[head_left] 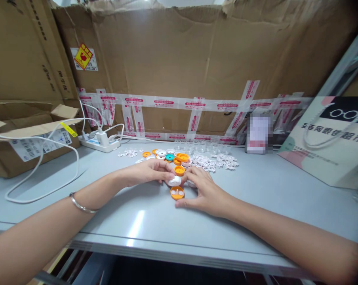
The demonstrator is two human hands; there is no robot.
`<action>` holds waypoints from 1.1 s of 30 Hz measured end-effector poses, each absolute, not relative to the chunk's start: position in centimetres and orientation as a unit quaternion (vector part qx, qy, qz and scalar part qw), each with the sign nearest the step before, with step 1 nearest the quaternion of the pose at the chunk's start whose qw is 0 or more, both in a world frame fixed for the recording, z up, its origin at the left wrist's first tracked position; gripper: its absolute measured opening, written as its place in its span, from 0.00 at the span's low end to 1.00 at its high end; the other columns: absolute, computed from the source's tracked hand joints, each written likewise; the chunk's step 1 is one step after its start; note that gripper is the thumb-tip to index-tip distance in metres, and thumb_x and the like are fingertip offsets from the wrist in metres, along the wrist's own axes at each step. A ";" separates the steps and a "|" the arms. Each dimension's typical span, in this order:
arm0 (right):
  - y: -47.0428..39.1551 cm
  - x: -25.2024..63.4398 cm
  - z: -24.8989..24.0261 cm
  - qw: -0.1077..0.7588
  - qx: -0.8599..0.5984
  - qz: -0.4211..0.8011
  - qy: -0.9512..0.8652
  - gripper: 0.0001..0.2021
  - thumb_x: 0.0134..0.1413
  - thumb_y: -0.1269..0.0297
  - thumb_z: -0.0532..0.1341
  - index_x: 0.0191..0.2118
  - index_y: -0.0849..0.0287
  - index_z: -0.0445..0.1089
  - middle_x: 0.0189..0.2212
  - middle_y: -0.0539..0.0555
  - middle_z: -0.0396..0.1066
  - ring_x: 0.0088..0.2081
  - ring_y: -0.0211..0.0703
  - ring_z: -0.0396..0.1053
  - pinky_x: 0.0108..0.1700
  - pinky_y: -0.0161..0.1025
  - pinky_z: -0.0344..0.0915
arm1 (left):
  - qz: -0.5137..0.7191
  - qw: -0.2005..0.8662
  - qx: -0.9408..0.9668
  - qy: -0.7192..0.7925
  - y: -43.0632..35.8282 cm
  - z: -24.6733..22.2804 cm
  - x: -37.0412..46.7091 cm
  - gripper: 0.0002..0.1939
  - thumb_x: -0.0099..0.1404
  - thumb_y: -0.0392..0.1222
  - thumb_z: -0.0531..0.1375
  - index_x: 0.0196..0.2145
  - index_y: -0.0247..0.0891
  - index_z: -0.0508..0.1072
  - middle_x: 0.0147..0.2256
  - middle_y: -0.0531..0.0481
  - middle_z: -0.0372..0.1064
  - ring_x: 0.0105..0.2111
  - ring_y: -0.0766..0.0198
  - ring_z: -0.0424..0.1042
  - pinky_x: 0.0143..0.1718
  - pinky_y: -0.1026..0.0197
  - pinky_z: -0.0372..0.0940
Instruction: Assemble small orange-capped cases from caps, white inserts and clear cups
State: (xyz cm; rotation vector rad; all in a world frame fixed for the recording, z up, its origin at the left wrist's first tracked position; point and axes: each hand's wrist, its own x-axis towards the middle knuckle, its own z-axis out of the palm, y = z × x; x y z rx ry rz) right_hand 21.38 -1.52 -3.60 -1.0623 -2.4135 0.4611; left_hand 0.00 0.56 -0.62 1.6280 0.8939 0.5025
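A slim, shiny silver-coloured bangle [78, 206] is circling the bare left forearm [104, 190], well behind the fingers of the left hand [146, 172]. The right forearm [271, 227] is also showing bare, back from its fingers.

One left hand [155, 171] and one right hand [207, 190], two in all, are showing above one table [256, 186]. One teal disc [170, 158] is lying among at least six orange discs [179, 170], the nearest of which is containing two small pale rounds [173, 192]. Several white discs [160, 153] are partly hiding one another, preventing an exact count. Lacy white pieces [204, 161] and clear round pieces [208, 147] are crowding too closely for counting. One bracelet [78, 202], one power strip [107, 146], one phone [258, 134], one paper bag [324, 148] and one small open carton [6, 158] are also appearing.
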 end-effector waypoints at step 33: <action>-0.6 21.2 -4.2 0.271 -0.412 0.242 -0.836 0.19 0.32 0.52 0.71 0.33 0.54 0.72 0.42 0.53 0.64 0.56 0.53 0.53 0.57 0.51 0.50 | 0.216 0.490 0.769 0.350 -0.2 -1.2 1.0 0.12 0.57 0.40 0.62 0.38 0.33 0.70 0.35 0.48 0.71 0.36 0.65 0.71 0.39 0.62 0.66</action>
